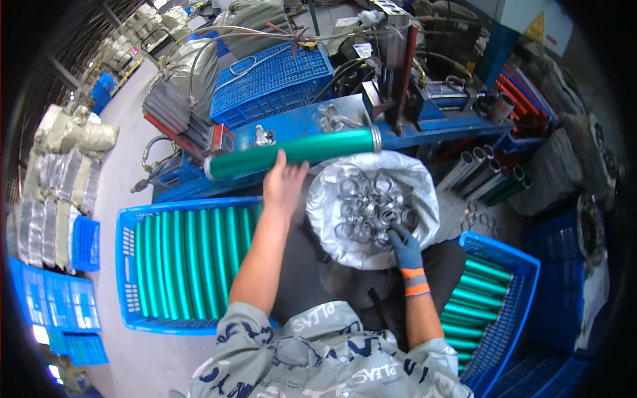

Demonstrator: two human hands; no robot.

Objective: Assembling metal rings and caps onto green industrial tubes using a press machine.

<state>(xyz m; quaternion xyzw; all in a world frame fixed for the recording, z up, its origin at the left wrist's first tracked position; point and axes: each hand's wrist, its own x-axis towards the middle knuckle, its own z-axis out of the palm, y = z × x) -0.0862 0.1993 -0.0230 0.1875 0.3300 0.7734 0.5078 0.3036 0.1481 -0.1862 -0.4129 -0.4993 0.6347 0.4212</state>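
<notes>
A shiny green tube (292, 151) with a silver ring at each end lies slantwise in front of the blue machine bench. My bare left hand (284, 187) is at its near side, with fingers stretched out and one fingertip against the tube. My right hand (405, 249), in a dark glove with an orange cuff, reaches into a white sack (322, 232). The sack holds a heap of grey metal rings (365, 202). The right fingers are drawn together among the rings; whether one is between them is hidden.
Blue crates of green tubes stand at the left (125, 265) and right (524, 292) of my legs. The blue machine bench (245, 139) crosses ahead, bearing a steel upright (396, 66). Bare and green tubes (481, 169) and loose rings (479, 219) are on the floor at right.
</notes>
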